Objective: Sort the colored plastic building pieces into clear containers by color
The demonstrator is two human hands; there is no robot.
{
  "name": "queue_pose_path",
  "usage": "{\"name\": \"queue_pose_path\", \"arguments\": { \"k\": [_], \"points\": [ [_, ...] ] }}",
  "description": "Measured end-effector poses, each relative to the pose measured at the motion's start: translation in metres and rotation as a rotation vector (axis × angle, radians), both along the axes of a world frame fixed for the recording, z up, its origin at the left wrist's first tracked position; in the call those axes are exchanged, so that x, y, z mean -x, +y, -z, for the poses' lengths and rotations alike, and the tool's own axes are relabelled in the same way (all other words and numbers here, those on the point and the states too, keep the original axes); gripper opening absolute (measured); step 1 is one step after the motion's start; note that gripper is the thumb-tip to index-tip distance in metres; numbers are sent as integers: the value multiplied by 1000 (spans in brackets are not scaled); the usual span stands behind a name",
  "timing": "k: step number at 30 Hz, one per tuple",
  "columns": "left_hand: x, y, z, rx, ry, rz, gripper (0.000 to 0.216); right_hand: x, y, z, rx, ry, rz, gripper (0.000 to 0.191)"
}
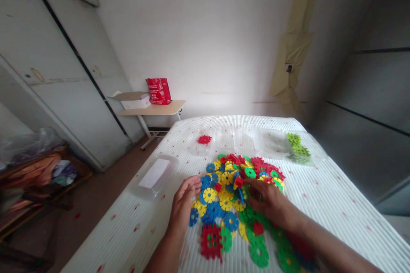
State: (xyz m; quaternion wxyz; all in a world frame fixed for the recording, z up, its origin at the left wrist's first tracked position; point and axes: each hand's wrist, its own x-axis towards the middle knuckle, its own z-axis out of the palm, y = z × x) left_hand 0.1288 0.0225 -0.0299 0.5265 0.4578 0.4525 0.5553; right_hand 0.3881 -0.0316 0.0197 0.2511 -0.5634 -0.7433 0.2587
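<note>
A spread heap of plastic snowflake-disc building pieces [226, 201] in yellow, blue, green and red lies on the white bed-like surface. My left hand [186, 192] rests at the heap's left edge, fingers loosely curved and apart from the thumb, beside the blue discs. My right hand [269, 201] reaches over the heap from the right, its fingers spread among the pieces. Close to its fingertips a blue disc [240, 196] stands on edge, by a small red cube [238, 182]. A red square lattice piece [210, 242] lies at the near side.
Behind the heap lies a clear plastic tray [221, 149] with a red piece [204, 139] in it. Light-green lattice pieces [297, 146] sit at its right. A clear container [156, 174] lies at left. Beyond stands a side table [166, 108] with a red bag [159, 91].
</note>
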Motion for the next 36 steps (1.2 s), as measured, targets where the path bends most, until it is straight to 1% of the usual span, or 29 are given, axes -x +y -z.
{"name": "queue_pose_path", "arguments": {
  "k": [2,3,5,6,8,10,12,14,17,20,22,24,26,28,30,32,36],
  "points": [
    [-1,0,0,13,-102,25,42,6,4,-5,16,142,-38,40],
    [-1,0,0,10,-143,19,41,6,5,-7,21,215,-34,41],
    [0,0,0,-20,-161,-25,36,0,8,-14,34,338,10,41],
    [1,0,0,-45,-130,-53,34,-6,8,-17,40,382,46,40],
    [3,-1,0,-93,5,-98,31,-23,8,-24,48,435,131,37],
    [4,-3,-1,-162,195,-104,31,-44,5,-26,48,464,214,32],
    [2,-6,-2,-284,387,-82,29,-66,1,-23,54,480,283,28],
    [-3,-9,-6,-447,565,-43,25,-85,-3,-14,90,476,337,26],
    [-17,-14,-23,-659,805,54,23,-100,-7,1,155,474,382,28],
    [-38,-15,-49,-776,991,220,26,-101,-4,12,169,470,385,33],
    [-55,-11,-63,-803,1076,331,32,-98,2,17,124,393,395,32],
    [-74,-3,-70,-804,1145,425,42,-92,8,21,70,254,395,25],
    [-91,6,-67,-774,1216,497,54,-87,13,23,39,113,368,16],
    [-106,14,-60,-725,1284,555,65,-81,15,24,18,33,328,12],
    [-115,20,-52,-675,1337,594,74,-75,14,24,-3,33,291,11],
    [-119,22,-47,-648,1359,603,78,-69,13,25,-23,73,268,13],
    [-108,24,-45,-689,1272,590,73,-51,10,22,-49,170,192,17]
  ]
}}
